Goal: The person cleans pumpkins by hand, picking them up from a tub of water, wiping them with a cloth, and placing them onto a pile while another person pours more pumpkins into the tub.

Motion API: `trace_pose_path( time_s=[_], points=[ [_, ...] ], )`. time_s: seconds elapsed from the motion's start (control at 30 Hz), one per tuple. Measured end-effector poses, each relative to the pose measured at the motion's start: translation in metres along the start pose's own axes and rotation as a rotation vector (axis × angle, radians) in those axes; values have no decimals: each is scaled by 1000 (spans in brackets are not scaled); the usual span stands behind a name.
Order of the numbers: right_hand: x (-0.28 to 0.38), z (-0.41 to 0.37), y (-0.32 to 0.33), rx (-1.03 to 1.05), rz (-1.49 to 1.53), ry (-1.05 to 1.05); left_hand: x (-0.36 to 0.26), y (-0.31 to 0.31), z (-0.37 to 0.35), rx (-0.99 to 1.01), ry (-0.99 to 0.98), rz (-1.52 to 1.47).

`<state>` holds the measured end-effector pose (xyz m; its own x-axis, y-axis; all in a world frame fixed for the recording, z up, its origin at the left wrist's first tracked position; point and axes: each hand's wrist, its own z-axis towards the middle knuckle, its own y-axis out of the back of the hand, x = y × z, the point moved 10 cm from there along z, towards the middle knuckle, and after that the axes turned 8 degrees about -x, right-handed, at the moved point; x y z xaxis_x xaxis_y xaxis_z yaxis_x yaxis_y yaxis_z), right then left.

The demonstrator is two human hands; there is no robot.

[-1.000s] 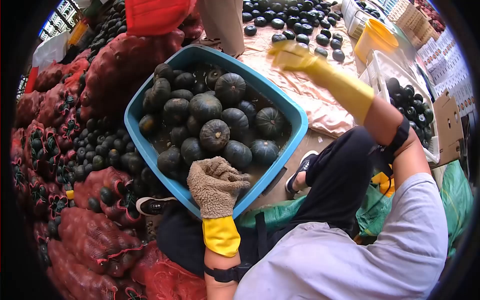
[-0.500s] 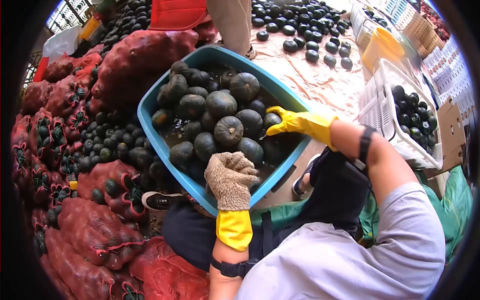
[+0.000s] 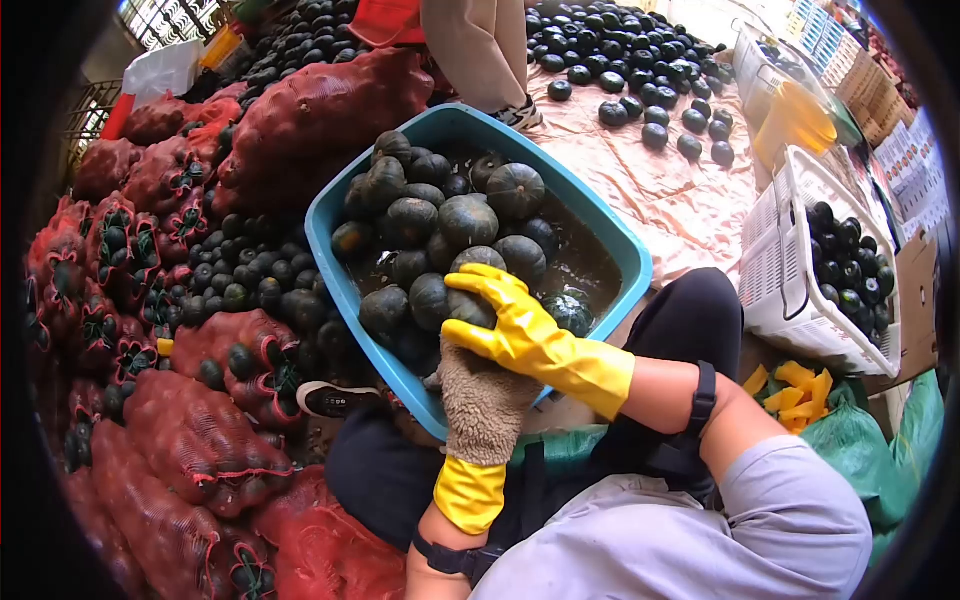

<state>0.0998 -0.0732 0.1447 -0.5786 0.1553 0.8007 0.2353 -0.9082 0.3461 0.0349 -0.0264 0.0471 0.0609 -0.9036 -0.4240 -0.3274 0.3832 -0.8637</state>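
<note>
A blue plastic tub (image 3: pixel 628 240) of murky water holds several dark green squashes (image 3: pixel 468 221). My right hand (image 3: pixel 525 330), in a yellow rubber glove, curls its fingers and thumb around one squash (image 3: pixel 473 309) near the tub's front side. Just below it is my left hand (image 3: pixel 487 400), wearing a fuzzy tan mitt over a yellow glove. The mitt meets the underside of my right hand and that squash, and its fingers are hidden. A wet, shiny squash (image 3: pixel 568 313) sits alone in the water at the tub's right.
Red mesh sacks (image 3: pixel 200 440) and loose squashes (image 3: pixel 255 265) crowd the left. Beyond the tub, squashes (image 3: pixel 655 115) lie on a pink sheet (image 3: pixel 625 190); a person's leg (image 3: pixel 475 55) stands there. A white crate (image 3: pixel 775 270) of squashes and orange-yellow pieces (image 3: pixel 797 393) are at right.
My right hand has moved left from a squash at the tub's right side to one by the mitt. A shiny squash now shows at the right. The view has shifted slightly.
</note>
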Motion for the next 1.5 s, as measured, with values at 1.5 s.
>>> trace_pose_path(
  time_s=[1.5],
  points=[
    [-35,-54,-30,324,476,-519,-90,1,-17,-99,-798,1317]
  ],
)
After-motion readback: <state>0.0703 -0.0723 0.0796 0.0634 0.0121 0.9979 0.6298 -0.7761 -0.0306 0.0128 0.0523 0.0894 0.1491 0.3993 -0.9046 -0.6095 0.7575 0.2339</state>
